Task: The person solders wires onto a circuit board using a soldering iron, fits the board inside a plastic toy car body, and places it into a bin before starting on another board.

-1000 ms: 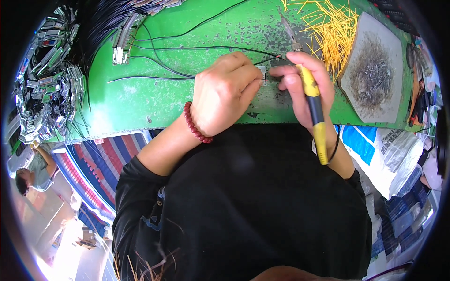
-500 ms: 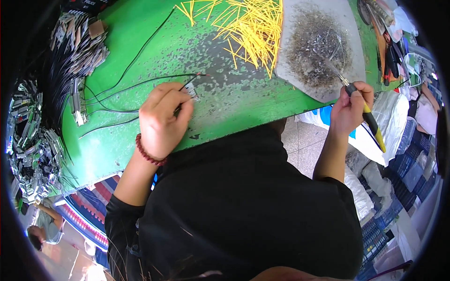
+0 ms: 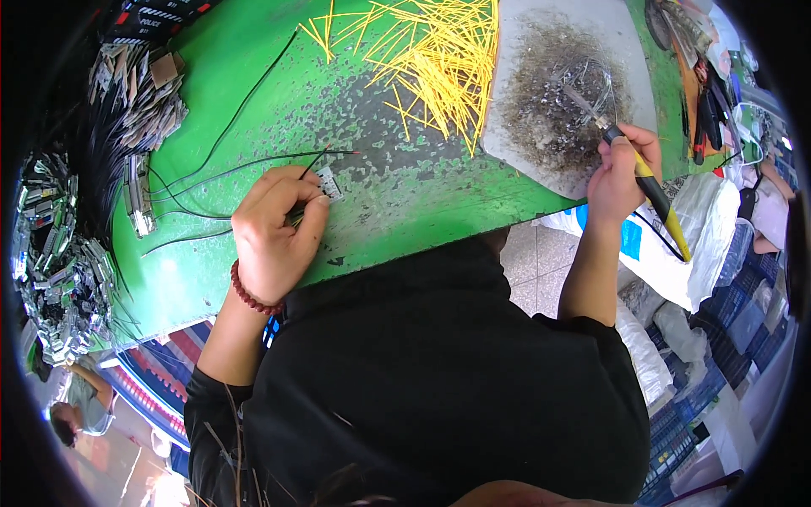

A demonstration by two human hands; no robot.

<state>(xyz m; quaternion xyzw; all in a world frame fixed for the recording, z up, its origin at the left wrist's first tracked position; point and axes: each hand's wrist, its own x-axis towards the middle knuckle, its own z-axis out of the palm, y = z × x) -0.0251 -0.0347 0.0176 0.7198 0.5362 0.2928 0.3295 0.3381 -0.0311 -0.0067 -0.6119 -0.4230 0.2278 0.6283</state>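
My left hand [image 3: 277,224], with a beaded bracelet at its wrist, rests on the green table with thumb and fingers pinched. A thin black wire [image 3: 314,162] with a reddish bare tip sticks up from that pinch. Beside the fingertips lies a small pale circuit board [image 3: 329,183], partly hidden by the hand. My right hand [image 3: 621,177] grips a yellow-and-black soldering iron [image 3: 661,203]. Its metal tip reaches over a grey sheet [image 3: 524,127], at a dark scorched patch with a tangle of thin solder wire [image 3: 596,72].
Many yellow wires [image 3: 452,68] are spread left of the sheet. Black wires [image 3: 228,165] run from a metal-cased part [image 3: 138,194]. Bundled flat parts [image 3: 139,97] and a heap of metal parts [image 3: 63,262] crowd the left. Hand tools [image 3: 710,114] lie far right; another person [image 3: 84,406] is lower left.
The soldering iron's tip has moved farther away and left over the scorched patch. The whole view has shifted slightly. My left hand keeps its pinch, and more of the small board shows.
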